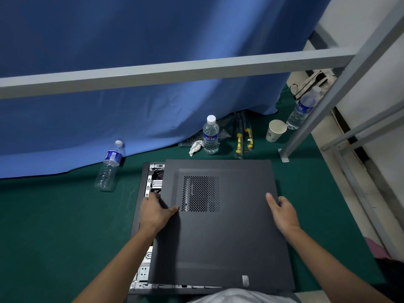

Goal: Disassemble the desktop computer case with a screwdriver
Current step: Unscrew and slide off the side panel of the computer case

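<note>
Fingers of the left hand (156, 212) and right hand (282, 212) are clamping opposite edges of the side panel (220, 224), which is sitting shifted right over the case (140, 206) on the green worktop (54, 226). Panel appears freed; internal disassembly is remaining.

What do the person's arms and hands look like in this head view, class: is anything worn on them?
Both forearms are bare up to the frame's edge: no sleeves show. The left hand and the right hand wear no gloves, and no watch, ring or wristband is visible. No cables or markings appear on either arm. A pale garment shows at the bottom edge, on the torso.
</note>
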Action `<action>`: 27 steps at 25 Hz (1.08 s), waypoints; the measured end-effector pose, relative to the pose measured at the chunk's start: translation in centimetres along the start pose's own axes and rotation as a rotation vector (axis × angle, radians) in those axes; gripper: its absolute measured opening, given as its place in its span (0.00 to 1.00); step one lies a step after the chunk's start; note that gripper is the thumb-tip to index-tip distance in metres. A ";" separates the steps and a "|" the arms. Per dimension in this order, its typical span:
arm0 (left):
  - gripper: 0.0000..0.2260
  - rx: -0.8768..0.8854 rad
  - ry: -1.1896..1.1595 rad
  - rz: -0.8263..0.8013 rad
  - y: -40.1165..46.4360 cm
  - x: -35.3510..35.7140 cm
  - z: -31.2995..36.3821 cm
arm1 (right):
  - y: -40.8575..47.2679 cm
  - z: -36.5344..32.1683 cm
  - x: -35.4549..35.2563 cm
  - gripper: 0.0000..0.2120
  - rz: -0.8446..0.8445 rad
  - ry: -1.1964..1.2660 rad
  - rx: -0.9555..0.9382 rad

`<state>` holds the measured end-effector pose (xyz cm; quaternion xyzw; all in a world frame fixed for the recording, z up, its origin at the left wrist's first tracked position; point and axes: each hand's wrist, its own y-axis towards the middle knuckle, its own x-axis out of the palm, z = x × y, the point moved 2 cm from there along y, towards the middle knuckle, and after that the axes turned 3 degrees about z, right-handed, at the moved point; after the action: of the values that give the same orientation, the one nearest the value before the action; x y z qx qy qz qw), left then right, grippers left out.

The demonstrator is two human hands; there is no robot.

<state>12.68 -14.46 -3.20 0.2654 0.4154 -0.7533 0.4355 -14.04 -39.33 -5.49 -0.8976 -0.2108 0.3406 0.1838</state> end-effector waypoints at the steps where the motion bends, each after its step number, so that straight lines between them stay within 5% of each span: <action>1: 0.30 0.005 -0.008 -0.001 -0.3 -0.1 -0.3 | -0.1 0.1 -0.1 0.24 -0.015 -0.011 -0.009; 8: 0.22 0.001 0.114 -0.033 -2.0 0.3 -0.8 | -1.3 0.6 -0.7 0.28 -0.128 -0.121 -0.080; 17: 0.20 -0.005 -0.036 -0.123 -2.5 1.2 -0.2 | -1.1 0.3 -1.9 0.24 -0.087 -0.117 -0.006; 22: 0.14 -0.021 -0.390 -0.186 -2.9 0.0 0.4 | -1.3 -0.5 -2.8 0.30 -0.111 0.040 0.030; 27: 0.13 -0.104 -0.667 -0.147 -4.4 -2.4 3.5 | -2.2 -4.2 -5.3 0.15 -0.087 0.180 -0.105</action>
<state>9.84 -15.18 2.21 -0.0489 0.3059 -0.8057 0.5048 -15.30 -40.99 1.33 -0.9229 -0.2497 0.2389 0.1696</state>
